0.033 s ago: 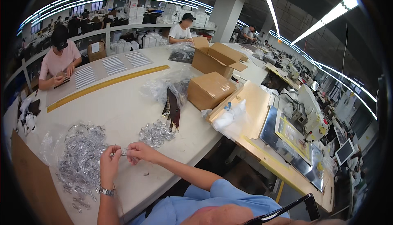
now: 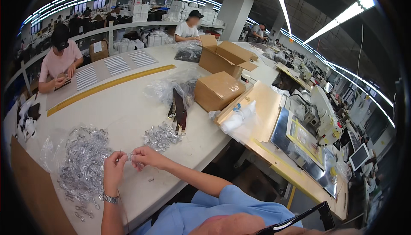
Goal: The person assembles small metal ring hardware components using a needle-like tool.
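My left hand (image 2: 113, 167), with a metal watch on its wrist, is closed in a pinch over the near part of the white table (image 2: 115, 124). Facing it, my right hand (image 2: 147, 157) pinches too. Between the fingertips is a small silver snap hook (image 2: 130, 157), partly hidden; its details are too small to make out. Left of my hands lies a large heap of silver snap hooks (image 2: 83, 166), in and around clear plastic. Beyond my right hand is a smaller pile of silver snap hooks (image 2: 162, 136). Dark brown straps with metal fittings (image 2: 179, 111) lie just behind that pile.
A closed carton (image 2: 219, 90) and an open carton (image 2: 222, 59) stand at the far right. Clear plastic bags (image 2: 165, 87) lie beside them. A yellow strip (image 2: 111, 89) crosses the table. One person (image 2: 60, 64) works at the far left. A sewing machine (image 2: 327, 119) stands to the right.
The whole view has shifted very slightly. Both hands keep the same pinch, with no visible change in what they hold.
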Demonstrator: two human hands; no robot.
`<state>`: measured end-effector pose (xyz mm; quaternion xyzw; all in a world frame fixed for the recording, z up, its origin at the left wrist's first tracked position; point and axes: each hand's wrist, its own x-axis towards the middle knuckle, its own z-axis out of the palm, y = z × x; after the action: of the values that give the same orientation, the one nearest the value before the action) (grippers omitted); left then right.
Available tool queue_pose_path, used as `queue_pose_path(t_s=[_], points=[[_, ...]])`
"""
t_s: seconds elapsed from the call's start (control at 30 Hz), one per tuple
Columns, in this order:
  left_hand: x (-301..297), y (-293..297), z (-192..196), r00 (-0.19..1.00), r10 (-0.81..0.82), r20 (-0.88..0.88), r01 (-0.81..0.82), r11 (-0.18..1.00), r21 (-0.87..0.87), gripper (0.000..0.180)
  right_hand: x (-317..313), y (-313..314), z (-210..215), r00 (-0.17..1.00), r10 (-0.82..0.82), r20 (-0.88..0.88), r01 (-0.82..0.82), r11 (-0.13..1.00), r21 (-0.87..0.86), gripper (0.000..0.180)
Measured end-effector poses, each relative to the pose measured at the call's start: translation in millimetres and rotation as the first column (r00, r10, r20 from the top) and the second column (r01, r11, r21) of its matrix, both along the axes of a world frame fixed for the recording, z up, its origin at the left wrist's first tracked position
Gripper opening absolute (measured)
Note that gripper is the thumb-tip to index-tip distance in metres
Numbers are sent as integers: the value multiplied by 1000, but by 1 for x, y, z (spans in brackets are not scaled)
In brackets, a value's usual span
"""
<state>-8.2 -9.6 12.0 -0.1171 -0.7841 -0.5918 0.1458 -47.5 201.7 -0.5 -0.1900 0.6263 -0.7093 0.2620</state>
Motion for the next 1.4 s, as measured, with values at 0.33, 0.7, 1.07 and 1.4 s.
queue_pose_path(t_s=[0.33,0.7,1.07,1.4], points=[[1,7,-13,954,-179,241,181,983,13,22,20,8,-14,997,69,22,-70,995,71,17],[7,14,7,994,-88,58,100,957,-273,32,25,17,-22,993,30,-113,-16,992,128,19],[13,15,22,862,-307,405,178,929,324,17,37,23,-18,974,36,223,-28,999,-41,25],[18,21,4,994,-93,51,102,974,-203,15,47,15,-8,988,-4,156,-1,999,36,25]])
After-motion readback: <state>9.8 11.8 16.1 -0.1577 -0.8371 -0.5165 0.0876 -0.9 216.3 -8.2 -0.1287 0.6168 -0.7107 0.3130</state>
